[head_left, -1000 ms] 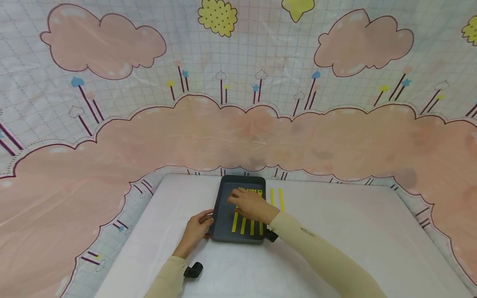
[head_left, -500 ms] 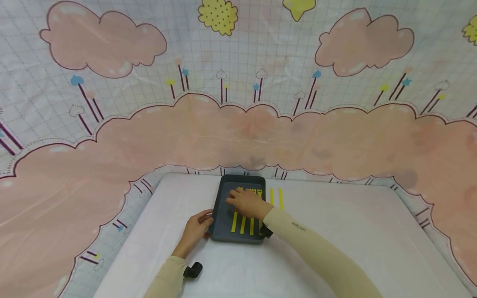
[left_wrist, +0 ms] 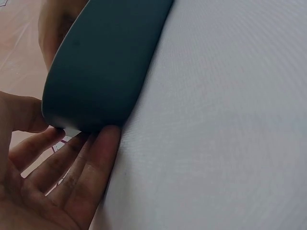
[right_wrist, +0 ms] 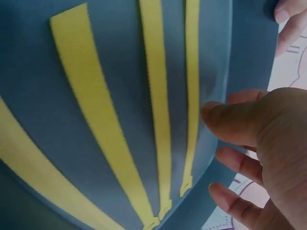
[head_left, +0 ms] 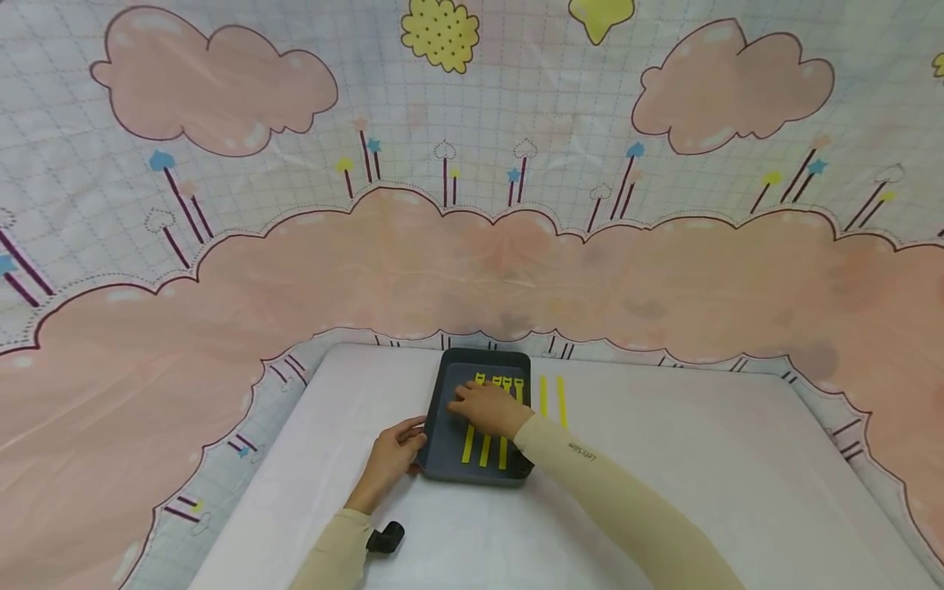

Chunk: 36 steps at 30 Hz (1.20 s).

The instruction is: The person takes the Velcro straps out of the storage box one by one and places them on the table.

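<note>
A dark grey rectangular tray [head_left: 442,434] lies on the white table with several flat yellow strips [right_wrist: 103,124] lengthwise in it. My left hand [head_left: 391,455] holds the tray's left wall; in the left wrist view its thumb is at the rim and its long fingers touch the outer wall [left_wrist: 96,81]. My right hand [head_left: 490,410] is over the tray, covering the middle of the strips. Seen from the right wrist, its thumb tip is right beside the thinnest-looking strip [right_wrist: 193,72], its fingers loosely bent and spread, with nothing visible between them.
Two more yellow strips [head_left: 562,401] lie on the white table [head_left: 664,459] to the right of the tray. A black wrist camera [head_left: 386,537] sits on the left sleeve. Behind the table hangs a patterned cloth [head_left: 516,270] with clouds.
The right hand and forearm have shifted slightly left and toward the tray's near part, uncovering more of the strips' far ends. The left hand keeps its place on the tray, and the view has shifted slightly.
</note>
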Available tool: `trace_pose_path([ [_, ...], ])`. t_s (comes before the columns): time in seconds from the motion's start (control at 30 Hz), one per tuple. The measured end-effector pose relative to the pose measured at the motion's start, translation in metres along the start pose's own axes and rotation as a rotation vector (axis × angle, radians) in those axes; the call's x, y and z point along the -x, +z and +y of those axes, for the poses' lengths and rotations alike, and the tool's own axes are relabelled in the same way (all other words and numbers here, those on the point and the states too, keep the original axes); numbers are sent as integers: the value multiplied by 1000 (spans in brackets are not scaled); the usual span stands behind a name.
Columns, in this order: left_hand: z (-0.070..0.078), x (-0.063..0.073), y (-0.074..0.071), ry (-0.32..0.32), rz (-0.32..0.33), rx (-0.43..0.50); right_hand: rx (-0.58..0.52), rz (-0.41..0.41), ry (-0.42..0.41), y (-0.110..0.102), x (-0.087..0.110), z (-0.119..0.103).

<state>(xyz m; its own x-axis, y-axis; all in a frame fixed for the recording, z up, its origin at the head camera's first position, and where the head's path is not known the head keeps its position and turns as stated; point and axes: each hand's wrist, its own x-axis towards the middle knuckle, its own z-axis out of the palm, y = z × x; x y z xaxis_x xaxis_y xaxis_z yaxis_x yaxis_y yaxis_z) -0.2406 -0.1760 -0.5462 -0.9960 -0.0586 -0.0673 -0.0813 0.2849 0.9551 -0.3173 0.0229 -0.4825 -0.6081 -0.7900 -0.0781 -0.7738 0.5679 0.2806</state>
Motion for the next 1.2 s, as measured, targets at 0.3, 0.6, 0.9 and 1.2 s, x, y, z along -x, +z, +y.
trace_pose_path([
  [0.3,0,0,0,10,-3,15,-22,-8,11,9,-2,5],
  [0.6,-3,0,0,20,-5,0,-42,-33,30,14,-6,5],
  [0.9,-5,1,1,10,-2,-3,-67,0,18,15,-6,3],
  [1.2,-5,0,-1,15,-2,0,-26,34,-23,16,-9,5],
])
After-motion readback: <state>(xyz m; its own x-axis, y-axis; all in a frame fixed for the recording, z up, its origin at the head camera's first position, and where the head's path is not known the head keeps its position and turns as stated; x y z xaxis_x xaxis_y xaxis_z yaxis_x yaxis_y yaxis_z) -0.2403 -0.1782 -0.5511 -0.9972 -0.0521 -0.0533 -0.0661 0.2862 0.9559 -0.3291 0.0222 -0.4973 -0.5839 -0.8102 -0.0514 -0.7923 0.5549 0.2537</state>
